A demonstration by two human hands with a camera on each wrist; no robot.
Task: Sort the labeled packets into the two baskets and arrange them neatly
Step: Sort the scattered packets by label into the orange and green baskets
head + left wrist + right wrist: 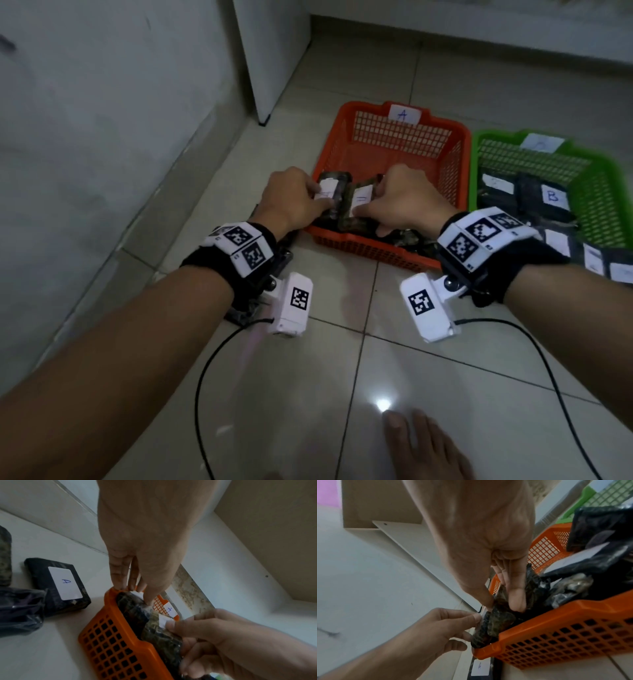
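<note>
The orange basket (pixel 455 147) with an A tag stands on the floor; the green basket (pixel 603 205) is to its right. Two dark packets with white labels stand side by side in the orange basket's near-left corner. My left hand (pixel 320 200) pinches the left packet (pixel 334 185) by its top, thumb on the label (pixel 137 595). My right hand (pixel 366 214) grips the second packet (pixel 359 202) between thumb and fingers (pixel 517 599). In the right wrist view both packets (pixel 500 618) lean against the orange basket's corner (pixel 565 631).
Several dark packets, one marked B (pixel 551 197), lie in the green basket. More labelled packets (pixel 589 257) lie on the floor at its front. A packet marked A (pixel 58 585) and others lie on the floor left of the orange basket. A white cabinet (pixel 270 58) stands behind.
</note>
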